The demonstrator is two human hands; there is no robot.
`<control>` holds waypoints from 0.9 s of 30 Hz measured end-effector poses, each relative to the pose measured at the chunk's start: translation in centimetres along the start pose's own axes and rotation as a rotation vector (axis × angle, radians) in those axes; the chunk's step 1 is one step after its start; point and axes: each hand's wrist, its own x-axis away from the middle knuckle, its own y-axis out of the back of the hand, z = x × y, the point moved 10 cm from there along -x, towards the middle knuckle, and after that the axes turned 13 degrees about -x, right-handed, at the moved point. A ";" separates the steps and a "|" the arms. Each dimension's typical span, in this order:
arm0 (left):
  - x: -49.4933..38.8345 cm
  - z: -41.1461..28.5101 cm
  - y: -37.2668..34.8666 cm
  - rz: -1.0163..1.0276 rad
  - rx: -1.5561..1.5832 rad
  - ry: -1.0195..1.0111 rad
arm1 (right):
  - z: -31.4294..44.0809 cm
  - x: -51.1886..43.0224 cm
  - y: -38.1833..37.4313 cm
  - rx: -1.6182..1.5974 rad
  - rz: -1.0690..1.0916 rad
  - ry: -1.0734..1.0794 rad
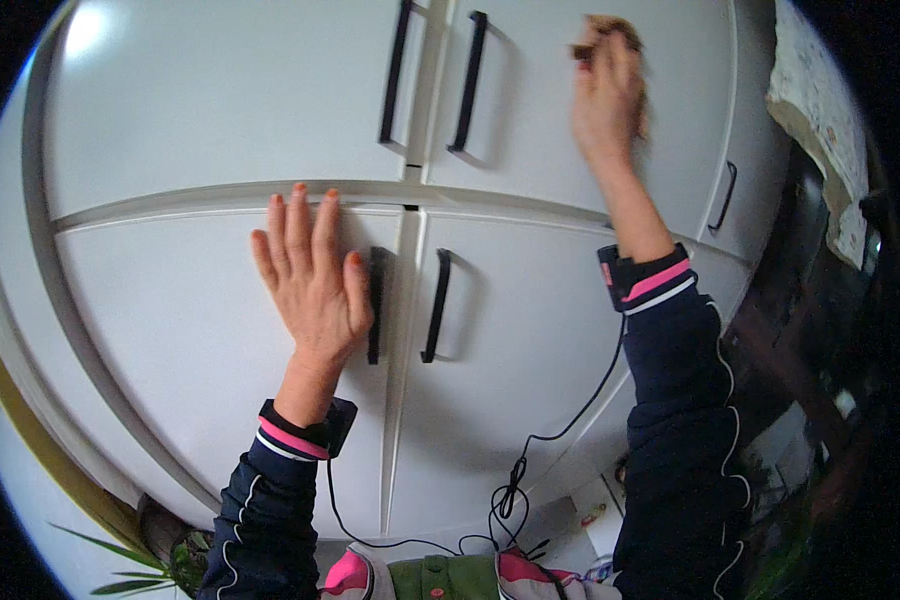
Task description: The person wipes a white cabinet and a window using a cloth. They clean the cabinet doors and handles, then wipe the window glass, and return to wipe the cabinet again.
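Before me are white cabinet doors with black bar handles. My left hand [311,277] lies with its fingers apart against the lower left door [165,322], fingertips near that door's top edge. Beside its thumb is the door's black handle [376,307]. Higher up, my right hand [607,105] presses a brown cloth [621,31] to the upper right door [547,127]. Motion blurs this hand, and its fingers cover much of the cloth. Left of it is the upper door's black handle [469,82].
Black cables [508,499] run from devices on both wrists and hang in a loop before my body. At lower left stands a potted plant [187,559] with pointed leaves. A pale patterned cloth [821,112] hangs at upper right. A narrower door handle [723,196] is nearby.
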 end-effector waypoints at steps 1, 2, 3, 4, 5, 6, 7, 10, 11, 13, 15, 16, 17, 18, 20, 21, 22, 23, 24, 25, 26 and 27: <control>0.1 0.6 0.2 -0.038 -0.019 0.001 | 2.8 0.5 -0.6 -0.109 0.066 -0.005; 0.1 0.8 0.4 -0.053 -0.036 0.011 | 4.9 1.7 -0.4 -0.221 0.121 0.062; 0.2 0.9 0.3 -0.079 -0.036 -0.007 | 7.3 2.8 0.2 -0.311 0.169 0.034; 0.1 1.0 0.3 -0.062 -0.045 -0.015 | 8.9 3.8 1.5 -0.440 0.135 0.073; 0.1 1.0 0.3 -0.054 -0.050 -0.021 | 9.8 5.0 2.3 -0.520 0.198 0.034; 0.1 0.9 0.6 -0.081 -0.070 -0.029 | 10.4 6.3 2.8 -0.592 0.297 -0.016; 0.3 1.0 0.7 -0.092 -0.084 -0.034 | 10.9 8.4 3.4 -0.635 0.361 -0.071; 0.3 0.4 0.5 -0.108 -0.072 -0.011 | 13.4 15.9 5.7 -0.571 0.485 -0.147; 0.3 0.4 0.5 -0.112 -0.072 -0.007 | 14.7 18.7 6.2 -0.443 0.497 -0.093; 0.1 0.1 0.7 -0.123 -0.070 -0.010 | 17.0 25.5 5.7 -0.393 0.490 -0.072; 0.4 0.3 0.4 -0.132 -0.087 -0.024 | 18.2 30.1 6.6 -0.416 0.450 -0.001; 0.4 0.2 0.4 -0.139 -0.070 -0.041 | 18.1 32.1 7.2 -0.415 0.447 0.033; 0.6 0.3 0.4 -0.150 -0.078 -0.057 | 17.6 33.4 7.8 -0.423 0.442 0.069; 0.7 0.6 0.2 -0.128 -0.079 -0.056 | 14.5 34.9 7.4 -0.440 0.630 -0.123; 0.7 0.4 0.2 -0.138 -0.064 -0.084 | 6.0 39.4 7.9 -0.586 0.619 -0.534; 0.6 0.5 0.1 -0.125 -0.091 -0.060 | 2.0 39.7 9.8 -0.541 0.421 -0.623; 0.4 0.3 0.2 -0.148 -0.090 -0.051 | -1.7 40.3 11.9 -0.510 0.211 -0.703; 0.4 0.3 0.4 -0.163 -0.096 -0.044 | -4.3 38.7 13.0 -0.337 0.208 -0.639; 0.4 0.4 0.3 -0.160 -0.101 -0.040 | -7.0 36.9 14.3 -0.157 0.197 -0.581; 0.4 0.6 0.2 -0.156 -0.106 -0.037 | -10.5 35.3 14.5 -0.195 0.110 -0.835; 0.1 0.3 0.1 -0.158 -0.106 -0.040 | -12.5 32.9 14.9 -0.190 0.033 -0.748; 0.0 0.2 0.2 -0.163 -0.088 -0.049 | -14.3 31.6 14.2 -0.191 -0.048 -0.836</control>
